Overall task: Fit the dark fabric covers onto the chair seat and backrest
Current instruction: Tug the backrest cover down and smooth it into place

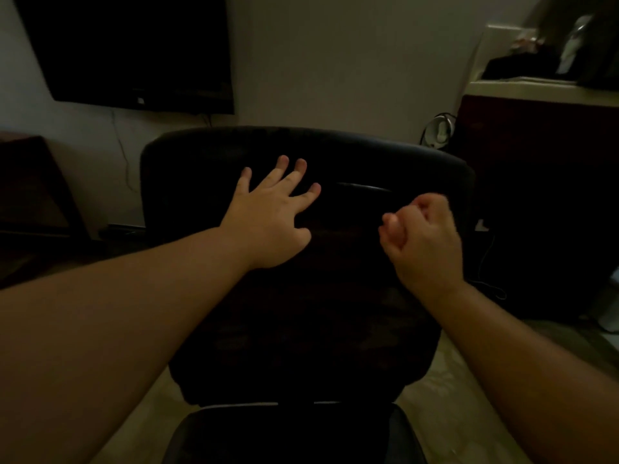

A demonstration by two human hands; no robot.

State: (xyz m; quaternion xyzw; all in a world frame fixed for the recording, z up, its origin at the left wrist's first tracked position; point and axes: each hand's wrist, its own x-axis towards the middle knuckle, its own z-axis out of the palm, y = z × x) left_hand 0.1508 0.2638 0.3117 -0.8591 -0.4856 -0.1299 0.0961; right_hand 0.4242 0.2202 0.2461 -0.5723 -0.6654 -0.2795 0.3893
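The chair backrest (301,296) fills the middle of the dim view, wrapped in a dark fabric cover. A shiny fold or seam (365,187) runs across its upper right part. My left hand (271,212) lies flat on the upper left of the backrest, fingers spread and straight. My right hand (425,236) hovers in front of the upper right of the backrest with its fingers curled into a fist; it is blurred, and nothing shows between its fingers. The chair seat (294,437), also dark, sits at the bottom edge.
A black TV screen (134,48) hangs on the wall at the upper left. A dark cabinet (542,195) with a cluttered light top stands on the right, cables beside it. Dark furniture (30,195) sits on the left. Pale floor shows around the chair.
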